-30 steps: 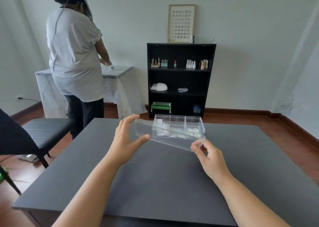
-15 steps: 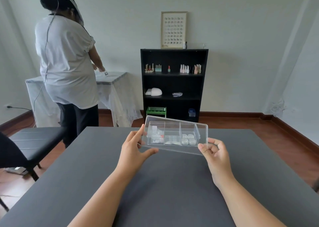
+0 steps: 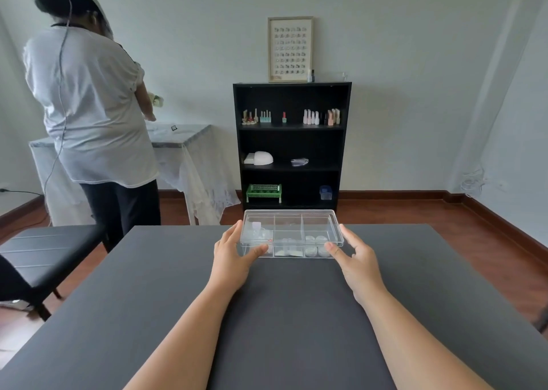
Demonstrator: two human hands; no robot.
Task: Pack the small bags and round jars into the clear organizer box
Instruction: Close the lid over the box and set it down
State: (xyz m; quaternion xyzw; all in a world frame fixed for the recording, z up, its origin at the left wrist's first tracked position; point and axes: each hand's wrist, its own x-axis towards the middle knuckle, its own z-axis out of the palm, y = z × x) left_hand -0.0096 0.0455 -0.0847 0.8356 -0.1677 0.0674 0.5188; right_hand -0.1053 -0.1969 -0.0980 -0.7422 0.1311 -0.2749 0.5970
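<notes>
The clear organizer box (image 3: 317,222) rests on the grey table (image 3: 290,306) near its far edge, with its clear lid lying flat on top. Round jars (image 3: 315,245) show through the right compartment. Small bags (image 3: 287,249) lie in the middle one, and more small items (image 3: 257,232) sit in the left one. My left hand (image 3: 229,260) grips the box's left end with the thumb across the front. My right hand (image 3: 358,260) holds the right end, thumb on the front corner.
A black chair (image 3: 47,250) stands at the table's left. Beyond it a person in a white shirt (image 3: 89,107) faces a cloth-draped side table (image 3: 189,149). A black shelf (image 3: 292,143) with small bottles stands against the back wall.
The lid, held tilted above the box in both hands, has come down level onto the box. Both hands followed it and now hold the box ends.
</notes>
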